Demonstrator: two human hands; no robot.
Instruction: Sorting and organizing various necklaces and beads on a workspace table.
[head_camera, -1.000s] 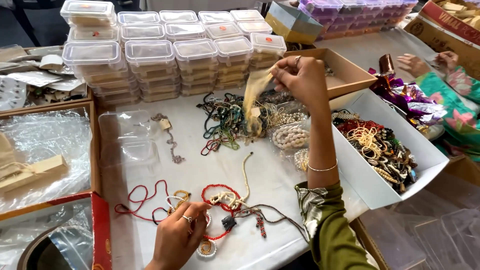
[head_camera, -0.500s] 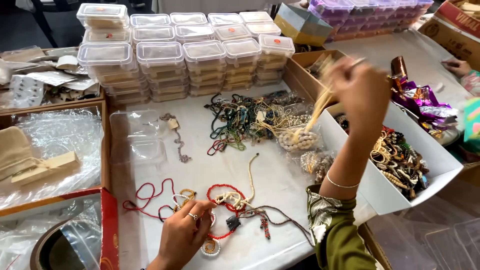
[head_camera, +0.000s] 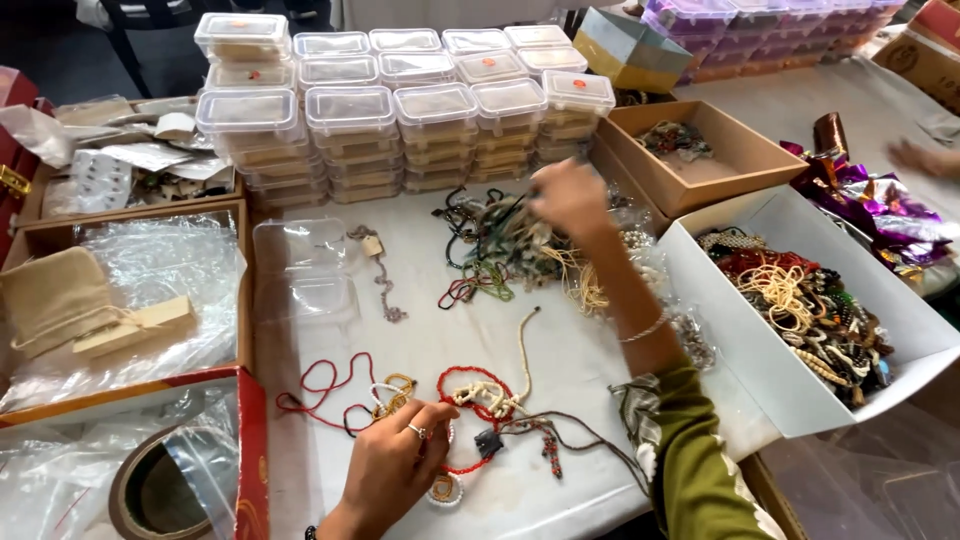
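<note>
Red beaded cords (head_camera: 470, 400) lie pinned under left hand (head_camera: 395, 465), fingers together; right hand (head_camera: 570, 200) (blurred) seems closed in the tangled necklace pile (head_camera: 500, 245). Sorting step; next, tease one strand free.

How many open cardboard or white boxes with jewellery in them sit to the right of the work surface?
2: a brown cardboard box at upper right and a white box heaped with beaded necklaces beside it. Others may lie outside the frame.
</note>
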